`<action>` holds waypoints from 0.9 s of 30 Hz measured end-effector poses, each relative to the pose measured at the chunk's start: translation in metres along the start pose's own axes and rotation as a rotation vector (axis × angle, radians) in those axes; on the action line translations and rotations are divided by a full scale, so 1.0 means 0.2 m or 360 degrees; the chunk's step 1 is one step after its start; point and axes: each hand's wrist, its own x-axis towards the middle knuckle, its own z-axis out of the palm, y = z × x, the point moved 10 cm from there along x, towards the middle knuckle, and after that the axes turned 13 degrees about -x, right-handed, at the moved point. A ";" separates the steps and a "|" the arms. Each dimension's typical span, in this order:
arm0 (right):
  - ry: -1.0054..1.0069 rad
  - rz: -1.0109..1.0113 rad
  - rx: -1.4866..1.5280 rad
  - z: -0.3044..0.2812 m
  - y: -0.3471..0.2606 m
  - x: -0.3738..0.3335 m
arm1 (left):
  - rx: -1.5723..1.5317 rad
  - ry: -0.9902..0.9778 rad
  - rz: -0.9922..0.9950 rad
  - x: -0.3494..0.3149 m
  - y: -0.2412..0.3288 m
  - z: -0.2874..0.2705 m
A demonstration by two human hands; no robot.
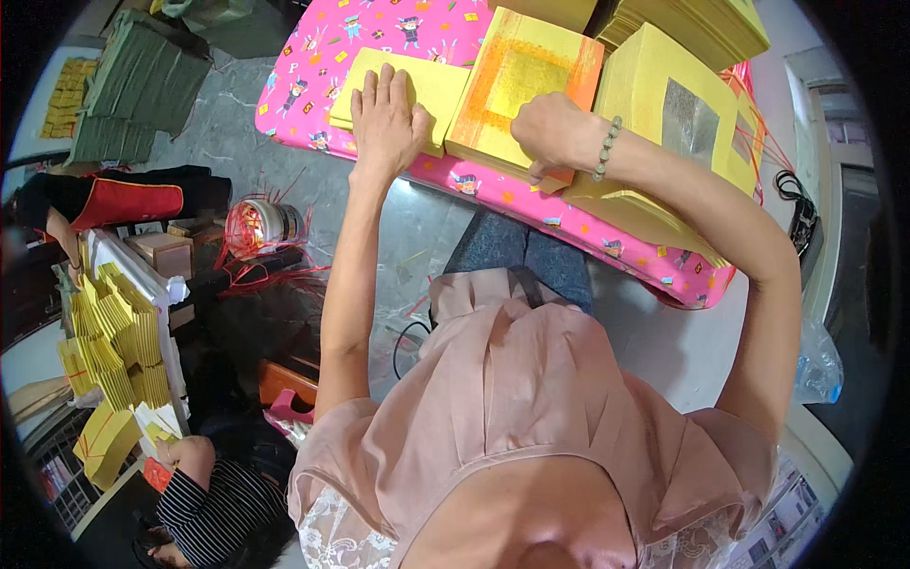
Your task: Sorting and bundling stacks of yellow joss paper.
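Note:
My left hand [387,119] lies flat, fingers stretched, on a low stack of plain yellow paper [438,83]. Just to its right stands a taller stack of joss paper [477,106], yellow with an orange border and a gold square on top. My right hand [557,131], with a beaded bracelet at the wrist, is closed at that stack's near right part. Its fingers curl over the top and the thumb is at the near edge; the fingertips are hidden. Beside the right forearm is a big yellow paper stack with a silver square [637,81].
The stacks rest on a pink patterned table cover [318,57]. More yellow paper [701,28] stands at the far right. On the left are green bundles [142,85], a bucket with red strings [263,226] and a co-worker's table of folded yellow paper [114,322]. A person in stripes [223,503] sits lower left.

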 end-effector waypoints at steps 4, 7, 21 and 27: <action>0.0067 -0.0024 -0.0047 -0.01 -0.01 0.00 | -0.0016 0.0079 0.0063 -0.01 0.05 -0.03; 0.0065 -0.0062 -0.0024 -0.02 -0.01 -0.01 | -0.0044 0.0096 0.0074 0.00 0.05 -0.07; 0.0024 -0.0079 0.0332 -0.02 0.12 -0.04 | -0.0865 -0.0441 0.0494 0.01 0.60 -0.12; 0.0037 -0.0103 0.0412 -0.04 0.13 -0.07 | -0.0777 -0.0667 0.0491 -0.02 0.63 0.02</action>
